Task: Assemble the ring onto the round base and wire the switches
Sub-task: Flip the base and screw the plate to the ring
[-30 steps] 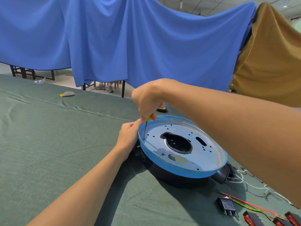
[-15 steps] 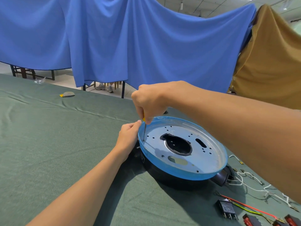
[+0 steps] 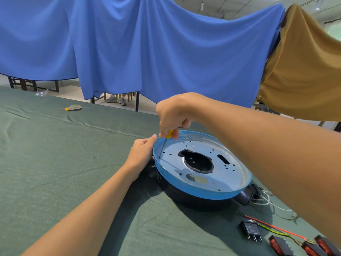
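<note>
The black round base sits on the green-covered desk, right of centre. The blue ring lies on top of it, around a holed metal plate.

The right grip is clenched around the yellow handle of a screwdriver. The shaft stands nearly upright, with its tip down at the plate's left edge, just inside the ring.

The left grip rests against the ring's left side, thumb tip touching the rim. Its fingers are hidden behind it, so I cannot tell whether it clasps the ring or only braces it.

A black switch lies on the desk near the base. Red switches lie just beyond it at the lower right corner, with red and yellow-green wires running between them. White wires trail from the base's right end. Blue cloth hangs behind the desk.
</note>
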